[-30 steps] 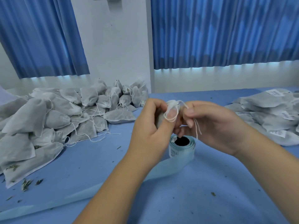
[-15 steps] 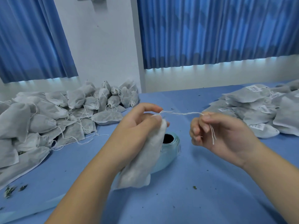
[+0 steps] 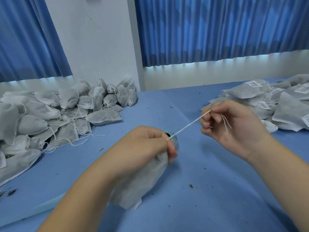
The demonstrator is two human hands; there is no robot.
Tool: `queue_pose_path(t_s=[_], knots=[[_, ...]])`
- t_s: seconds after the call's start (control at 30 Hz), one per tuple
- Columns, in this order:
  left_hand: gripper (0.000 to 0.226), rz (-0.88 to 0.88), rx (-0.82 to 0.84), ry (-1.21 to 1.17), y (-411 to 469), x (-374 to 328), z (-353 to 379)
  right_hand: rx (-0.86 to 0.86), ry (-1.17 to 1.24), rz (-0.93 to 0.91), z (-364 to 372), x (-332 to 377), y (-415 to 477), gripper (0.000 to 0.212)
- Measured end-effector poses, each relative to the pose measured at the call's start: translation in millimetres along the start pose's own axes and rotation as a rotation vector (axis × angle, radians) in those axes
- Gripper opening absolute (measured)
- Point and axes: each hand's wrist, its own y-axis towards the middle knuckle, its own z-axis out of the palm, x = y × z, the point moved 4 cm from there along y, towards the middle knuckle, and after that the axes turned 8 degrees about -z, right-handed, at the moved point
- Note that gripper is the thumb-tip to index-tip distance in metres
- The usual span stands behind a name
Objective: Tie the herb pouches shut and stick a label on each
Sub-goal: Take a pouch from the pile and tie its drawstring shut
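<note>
My left hand [image 3: 147, 146] grips the gathered neck of a white herb pouch [image 3: 138, 183], whose body hangs below the fist over the blue table [image 3: 209, 190]. A white drawstring [image 3: 187, 125] runs taut from that neck up and right to my right hand [image 3: 234, 124], which pinches it; loose string ends trail over the right palm. A roll of pale blue label backing [image 3: 173, 140] stands just behind the left hand, mostly hidden by it.
A large heap of unlabelled pouches [image 3: 55, 118] with loose strings covers the left of the table. A pile of pouches with white labels [image 3: 274, 101] lies at the right. A strip of label backing [image 3: 28, 210] trails toward the lower left. Herb crumbs dot the cloth.
My hands have drawn apart, the right one moving up and right, so the string now stretches taut. The pouch has dropped lower in my left fist.
</note>
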Motion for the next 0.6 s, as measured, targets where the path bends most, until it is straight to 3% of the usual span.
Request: queue_pose_path(t_s=[0.17, 0.3, 0.43, 0.5, 0.6], knots=[[0.015, -0.068, -0.032, -0.201, 4.8, 1.5, 4.5, -0.154, -0.204, 0.009, -12.5, -1.9, 2.0, 0.045], [0.022, -0.118, -0.093, -0.231, 8.0, 3.8, 0.0, -0.199, -0.581, -0.077, -18.2, 6.9, 0.4, 0.040], [0.018, -0.092, -0.041, -0.243, 4.5, 1.3, 2.1, -0.072, -1.068, -0.073, -18.4, 7.0, -1.0, 0.020], [0.021, -0.097, -0.003, -0.230, 4.1, 0.8, 4.3, -0.016, -1.278, -0.172, -10.8, 6.8, -2.8, 0.007], [0.023, -0.086, 0.058, -0.200, 2.9, -0.2, 9.9, 0.071, -1.179, -0.339, 8.4, 6.8, -9.9, 0.035]])
